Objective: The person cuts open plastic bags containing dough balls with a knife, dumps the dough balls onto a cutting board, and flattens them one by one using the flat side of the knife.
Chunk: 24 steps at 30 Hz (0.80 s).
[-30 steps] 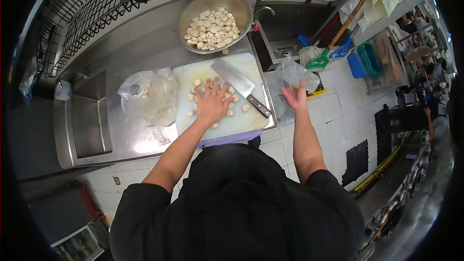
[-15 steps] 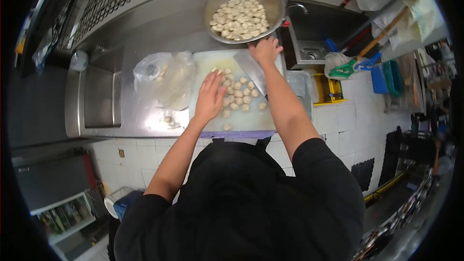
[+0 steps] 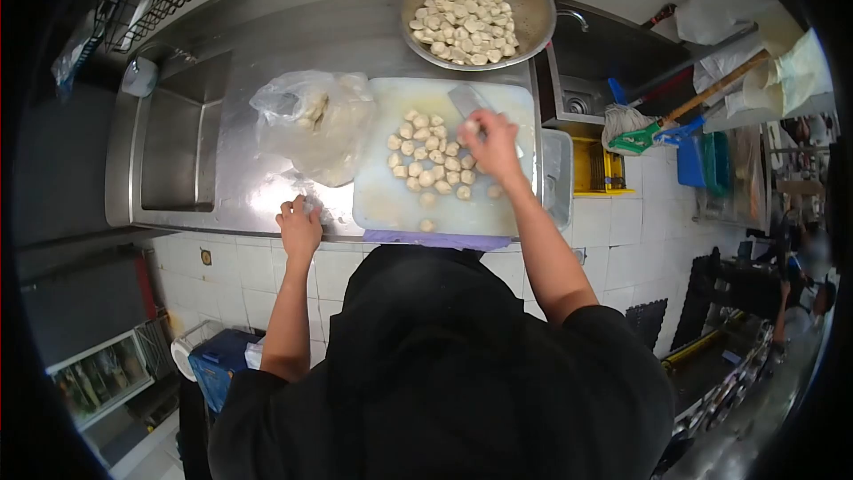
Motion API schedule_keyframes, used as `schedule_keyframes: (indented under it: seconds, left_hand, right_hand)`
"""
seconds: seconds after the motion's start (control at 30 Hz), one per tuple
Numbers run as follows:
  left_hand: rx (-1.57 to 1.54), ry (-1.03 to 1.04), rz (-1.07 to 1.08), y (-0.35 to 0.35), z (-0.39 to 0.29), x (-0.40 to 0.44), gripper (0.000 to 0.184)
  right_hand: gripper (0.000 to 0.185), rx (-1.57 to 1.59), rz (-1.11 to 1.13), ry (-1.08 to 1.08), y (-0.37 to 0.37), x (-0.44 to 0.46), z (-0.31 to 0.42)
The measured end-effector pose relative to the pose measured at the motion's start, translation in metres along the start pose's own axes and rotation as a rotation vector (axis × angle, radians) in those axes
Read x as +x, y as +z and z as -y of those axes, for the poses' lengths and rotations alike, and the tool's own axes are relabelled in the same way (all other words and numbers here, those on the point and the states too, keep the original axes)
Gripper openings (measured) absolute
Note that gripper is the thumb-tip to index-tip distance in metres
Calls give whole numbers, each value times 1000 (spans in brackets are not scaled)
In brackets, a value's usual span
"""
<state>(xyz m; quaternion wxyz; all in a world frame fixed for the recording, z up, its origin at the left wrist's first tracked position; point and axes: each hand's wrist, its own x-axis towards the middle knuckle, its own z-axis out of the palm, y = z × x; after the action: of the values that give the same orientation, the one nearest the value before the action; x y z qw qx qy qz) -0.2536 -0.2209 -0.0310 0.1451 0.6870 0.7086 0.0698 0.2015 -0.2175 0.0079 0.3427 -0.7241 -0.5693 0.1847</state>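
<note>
Several pale meatballs (image 3: pixel 428 149) lie in a loose cluster on the white cutting board (image 3: pixel 378 200). My right hand (image 3: pixel 494 144) is above the board's right side, thumb and fingertips closed on one meatball (image 3: pixel 470 127). Partly covered by that hand, a wide-bladed cleaver (image 3: pixel 466 100) rests on the board. My left hand (image 3: pixel 301 229) is at the counter's front edge, fingers curled in against small pale scraps (image 3: pixel 313 204); what they grip is mostly hidden. Between the hands, a clear plastic bag (image 3: pixel 329 138) with some pale pieces inside lies left of the board.
A metal colander (image 3: pixel 533 22) full of cut pale pieces stands behind the board. The steel counter (image 3: pixel 244 138) has a sink basin (image 3: pixel 180 156) at left, and another sink (image 3: pixel 582 62) is at right. A clear container (image 3: pixel 558 178) sits beside the board; a purple cloth (image 3: pixel 435 237) lies under its front edge.
My left hand has left the meatballs and moved left to the scraps at the counter edge. My right hand has come back from beside the colander and taken hold of a meatball.
</note>
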Motion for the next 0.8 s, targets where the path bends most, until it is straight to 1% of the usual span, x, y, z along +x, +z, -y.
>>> schedule_keyframes:
  seconds: [0.03,0.07,0.1,0.17,0.2,0.23,0.27,0.3,0.33,0.37,0.43,0.47,0.53,0.57,0.63,0.7,0.73,0.77,0.8]
  left_hand:
    - [12,-23,5,-1,-5,-3,45]
    - [-36,-29,-34,-3,-10,-6,38]
    - [-40,-18,-30,-1,-8,-5,38]
    - [-176,-47,19,2,6,-1,30]
    - [-242,-69,-38,0,4,0,22]
    - [-245,-58,-36,-1,1,3,22]
    - [-251,-5,-107,-4,0,6,20]
    - [-256,45,-177,-11,-5,7,18]
    - [-352,66,-189,-22,-21,8,15]
    - [-350,67,-186,-29,-35,8,15]
    - [-463,204,-178,-36,-63,11,17]
    - [-424,223,-147,-37,-76,10,23]
    - [-408,216,-126,-26,-87,12,25]
    - [-382,205,-108,-21,-87,14,27]
    - [-419,158,-119,-21,-78,13,29]
    - [-476,163,-217,-23,-74,14,24]
    - [-516,248,-239,-25,-78,12,20]
    - [-521,248,-230,-24,-86,8,20]
    - [-629,343,-94,-23,-100,6,19]
  right_hand:
    - [30,-28,83,-62,3,-14,3]
    - [30,-33,76,-53,1,-25,4]
    - [30,-5,51,-71,-5,-33,11]
    - [30,18,20,-85,-17,-42,10]
    - [30,-20,38,-41,-25,-46,4]
    - [30,-56,54,3,-33,-50,-2]
    - [30,-61,44,9,-39,-54,-11]
    - [35,-127,20,35,-43,-60,-21]
    - [40,-191,-1,59,-48,-65,-25]
    - [40,-190,-1,63,-52,-72,-28]
    - [56,-233,227,223,-64,-81,-24]
    - [56,-235,224,222,-68,-82,-24]
    - [72,-167,355,304,-76,-82,-25]
    - [72,-165,356,293,-79,-80,-25]
    - [74,-205,431,347,-80,-76,-23]
    - [73,-234,429,324,-71,-77,-21]
    - [71,-248,339,296,-61,-80,-26]
    - [69,-267,250,272,-54,-86,-32]
    - [69,-276,247,279,-50,-87,-37]
